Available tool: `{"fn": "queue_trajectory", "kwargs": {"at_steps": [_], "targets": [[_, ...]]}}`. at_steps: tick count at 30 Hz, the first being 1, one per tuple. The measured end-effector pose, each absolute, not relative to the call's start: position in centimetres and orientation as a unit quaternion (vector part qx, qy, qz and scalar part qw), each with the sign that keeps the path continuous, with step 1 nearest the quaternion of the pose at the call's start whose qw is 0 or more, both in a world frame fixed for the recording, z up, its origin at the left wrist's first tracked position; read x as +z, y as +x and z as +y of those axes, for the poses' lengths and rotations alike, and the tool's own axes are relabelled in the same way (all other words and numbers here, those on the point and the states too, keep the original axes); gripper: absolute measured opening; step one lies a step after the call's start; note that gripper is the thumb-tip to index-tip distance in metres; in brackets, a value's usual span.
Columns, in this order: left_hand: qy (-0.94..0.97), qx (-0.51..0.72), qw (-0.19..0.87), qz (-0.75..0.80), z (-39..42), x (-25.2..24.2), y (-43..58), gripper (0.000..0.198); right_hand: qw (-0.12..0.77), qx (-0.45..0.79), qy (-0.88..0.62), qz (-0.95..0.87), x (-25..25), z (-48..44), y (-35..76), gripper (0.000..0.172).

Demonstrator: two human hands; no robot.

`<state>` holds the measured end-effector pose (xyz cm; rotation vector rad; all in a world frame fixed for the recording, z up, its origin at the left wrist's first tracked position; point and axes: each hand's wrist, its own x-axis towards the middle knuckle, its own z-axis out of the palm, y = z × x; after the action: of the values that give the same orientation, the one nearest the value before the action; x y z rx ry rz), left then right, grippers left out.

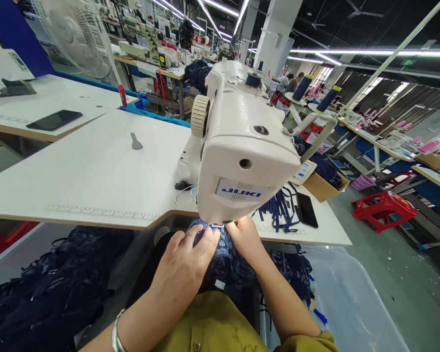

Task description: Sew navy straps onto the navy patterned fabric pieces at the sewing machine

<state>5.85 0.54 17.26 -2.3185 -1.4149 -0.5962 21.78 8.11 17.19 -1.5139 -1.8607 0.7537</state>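
A white JUKI sewing machine stands on the white table, its head facing me. Under its front end lies a piece of dark blue lace fabric that runs down into my lap. My left hand rests flat on the fabric with its fingers stretched toward the needle area. My right hand sits just right of it, fingers curled and pressed onto the fabric right under the machine. The needle and presser foot are hidden by the machine head.
A heap of dark blue fabric lies at my lower left. Blue straps and a black phone lie right of the machine. A clear plastic bin stands at my right. A red stool and a fan stand further off.
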Motion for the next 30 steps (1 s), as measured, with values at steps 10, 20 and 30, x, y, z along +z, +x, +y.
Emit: {"fn": "queue_trajectory", "kwargs": {"at_steps": [10,20,30], "targets": [[-0.813,-0.200,0.213,-0.503,0.47,17.66,6.30,0.043,0.303,0.261,-0.584,-0.707,16.99,8.20,21.59,0.006],[-0.811,-0.189,0.207,-0.514,0.58,17.65,5.99,0.041,0.290,0.261,-0.572,-0.721,16.82,8.01,21.45,0.013],[-0.811,-0.191,0.195,-0.517,0.50,17.51,5.73,0.042,0.298,0.265,-0.573,-0.716,16.55,8.07,21.44,0.010]]}}
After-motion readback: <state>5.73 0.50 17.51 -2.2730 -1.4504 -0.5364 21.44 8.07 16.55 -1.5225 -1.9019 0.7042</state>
